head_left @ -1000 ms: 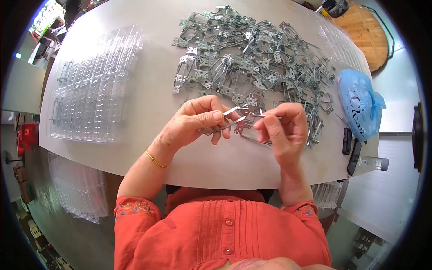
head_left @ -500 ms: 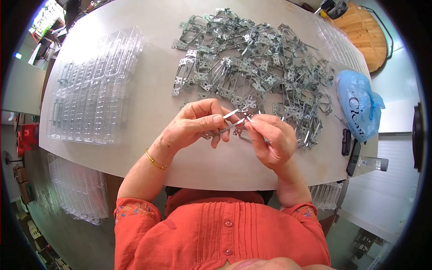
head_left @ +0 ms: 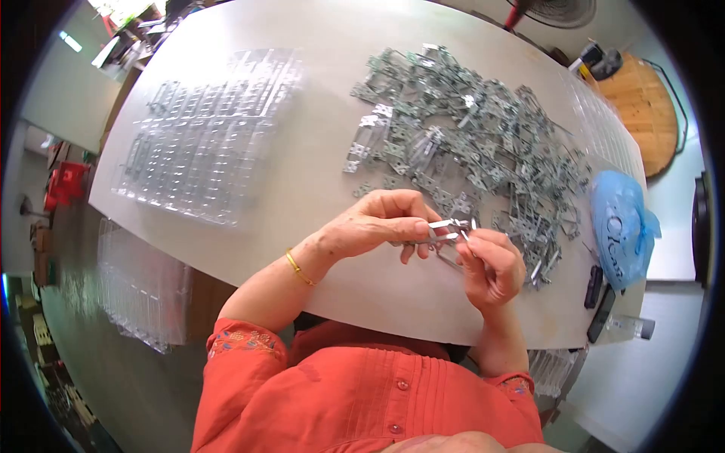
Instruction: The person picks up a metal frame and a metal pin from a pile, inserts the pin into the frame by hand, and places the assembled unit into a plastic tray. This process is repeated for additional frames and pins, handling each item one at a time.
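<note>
Now the view has swung, so the broad pale tabletop (head_left: 325, 143) sits turned and farther right in the frame than a second ago. The large tangled heap of grey metal brackets (head_left: 468, 128) covers its middle toward the far edge, looking unchanged. A clear ribbed plastic tray (head_left: 208, 140) lies along the left edge, and a knotted blue plastic bag (head_left: 623, 230) at the right edge. Above the tabletop, between heap and near edge, the left hand (head_left: 389, 223) pinches a flat two-strip metal bracket (head_left: 445, 237) between thumb and fingers. The right hand (head_left: 495, 264), apart from it a second ago, has closed in, its thumb and forefinger gripping a slim silvery metal piece (head_left: 464, 235) at the bracket's end. Seemingly both hands now work one spot; whether the parts have joined, I cannot tell.
</note>
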A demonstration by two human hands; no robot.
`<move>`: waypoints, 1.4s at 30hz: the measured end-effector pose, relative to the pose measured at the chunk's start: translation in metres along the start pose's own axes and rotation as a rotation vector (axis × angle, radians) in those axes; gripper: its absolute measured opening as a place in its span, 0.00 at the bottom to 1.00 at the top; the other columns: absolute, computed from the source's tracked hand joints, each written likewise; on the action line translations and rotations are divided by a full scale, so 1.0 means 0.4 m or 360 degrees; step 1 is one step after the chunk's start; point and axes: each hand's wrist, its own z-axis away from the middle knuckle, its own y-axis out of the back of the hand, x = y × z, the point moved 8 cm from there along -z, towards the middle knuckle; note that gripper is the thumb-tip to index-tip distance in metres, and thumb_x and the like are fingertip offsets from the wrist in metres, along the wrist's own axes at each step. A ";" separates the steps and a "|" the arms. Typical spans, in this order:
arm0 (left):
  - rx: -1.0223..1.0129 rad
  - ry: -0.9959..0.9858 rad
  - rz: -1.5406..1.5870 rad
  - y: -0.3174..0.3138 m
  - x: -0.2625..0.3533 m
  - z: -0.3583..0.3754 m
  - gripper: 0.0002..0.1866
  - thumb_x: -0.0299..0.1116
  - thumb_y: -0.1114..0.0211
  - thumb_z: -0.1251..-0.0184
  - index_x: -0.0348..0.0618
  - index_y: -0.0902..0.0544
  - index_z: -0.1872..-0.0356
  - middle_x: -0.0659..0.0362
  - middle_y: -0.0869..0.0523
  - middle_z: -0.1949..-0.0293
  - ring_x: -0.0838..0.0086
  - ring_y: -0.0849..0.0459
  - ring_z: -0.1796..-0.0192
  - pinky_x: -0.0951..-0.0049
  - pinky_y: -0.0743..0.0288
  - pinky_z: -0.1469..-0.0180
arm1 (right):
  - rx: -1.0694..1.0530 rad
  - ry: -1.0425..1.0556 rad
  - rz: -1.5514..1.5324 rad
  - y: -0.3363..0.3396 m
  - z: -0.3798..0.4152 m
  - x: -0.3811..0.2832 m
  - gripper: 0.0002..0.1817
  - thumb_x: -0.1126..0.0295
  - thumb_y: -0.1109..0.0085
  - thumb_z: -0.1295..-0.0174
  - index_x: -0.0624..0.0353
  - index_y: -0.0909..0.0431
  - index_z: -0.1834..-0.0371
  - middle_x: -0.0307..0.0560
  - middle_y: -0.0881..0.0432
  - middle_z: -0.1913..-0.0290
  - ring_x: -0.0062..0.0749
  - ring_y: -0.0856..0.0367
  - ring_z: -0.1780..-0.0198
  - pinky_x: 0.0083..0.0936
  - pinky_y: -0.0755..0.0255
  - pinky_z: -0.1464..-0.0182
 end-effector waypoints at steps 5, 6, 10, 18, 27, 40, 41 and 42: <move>0.0082 0.0032 -0.0027 0.026 -0.015 -0.002 0.09 0.33 0.35 0.23 0.37 0.18 0.61 0.50 0.15 0.48 0.74 0.13 0.57 0.74 0.19 0.64 | 0.0145 -0.0175 -0.0248 0.024 0.061 0.022 0.12 0.78 0.30 0.36 0.58 0.23 0.53 0.51 0.15 0.57 0.35 0.16 0.61 0.27 0.22 0.58; 0.0038 0.0003 -0.0017 0.026 -0.018 -0.004 0.10 0.33 0.35 0.23 0.36 0.17 0.61 0.50 0.15 0.48 0.75 0.13 0.57 0.75 0.19 0.63 | 0.0245 -0.0377 -0.0389 0.027 0.060 0.049 0.11 0.78 0.31 0.35 0.58 0.23 0.54 0.52 0.16 0.53 0.34 0.18 0.57 0.27 0.23 0.54; 0.0014 -0.0065 -0.0042 0.016 -0.008 -0.003 0.11 0.35 0.33 0.24 0.35 0.16 0.59 0.52 0.15 0.49 0.76 0.14 0.57 0.75 0.20 0.62 | 0.0142 -0.0433 -0.0333 0.005 -0.014 0.047 0.07 0.75 0.33 0.32 0.58 0.23 0.57 0.52 0.18 0.50 0.34 0.20 0.54 0.32 0.25 0.47; -0.0066 -0.0069 -0.0077 0.005 -0.017 -0.005 0.15 0.38 0.32 0.24 0.34 0.17 0.53 0.53 0.14 0.52 0.73 0.12 0.56 0.73 0.17 0.61 | -0.0076 -0.0533 -0.0384 -0.021 0.012 0.069 0.08 0.79 0.33 0.33 0.61 0.24 0.57 0.52 0.18 0.51 0.35 0.20 0.51 0.29 0.25 0.45; 0.0110 -0.0035 -0.0113 0.033 -0.014 -0.009 0.17 0.45 0.37 0.21 0.38 0.20 0.54 0.58 0.14 0.58 0.76 0.14 0.58 0.73 0.18 0.60 | 0.0049 -0.0540 -0.0485 0.005 0.030 0.092 0.08 0.80 0.36 0.31 0.61 0.25 0.54 0.52 0.21 0.48 0.32 0.23 0.49 0.26 0.27 0.44; 0.0022 0.0029 -0.0094 0.032 -0.015 -0.004 0.14 0.42 0.31 0.25 0.41 0.19 0.63 0.66 0.18 0.68 0.83 0.22 0.70 0.79 0.27 0.66 | 0.0033 -0.0557 -0.0668 0.004 0.010 0.084 0.07 0.78 0.36 0.31 0.60 0.25 0.57 0.53 0.20 0.47 0.31 0.22 0.49 0.29 0.26 0.45; 0.0010 0.0035 -0.0135 0.034 -0.013 -0.005 0.14 0.42 0.31 0.25 0.41 0.19 0.63 0.66 0.18 0.68 0.83 0.22 0.70 0.79 0.27 0.66 | 0.0067 -0.0531 -0.0677 0.003 0.000 0.077 0.07 0.78 0.36 0.31 0.60 0.25 0.57 0.53 0.20 0.47 0.31 0.22 0.49 0.29 0.26 0.45; 0.0027 -0.0001 -0.0175 0.037 -0.007 -0.005 0.14 0.41 0.30 0.26 0.41 0.19 0.63 0.66 0.19 0.69 0.82 0.22 0.69 0.78 0.27 0.66 | 0.0116 -0.0487 -0.0650 0.006 -0.012 0.064 0.06 0.77 0.37 0.30 0.59 0.25 0.57 0.53 0.19 0.47 0.31 0.22 0.49 0.29 0.26 0.45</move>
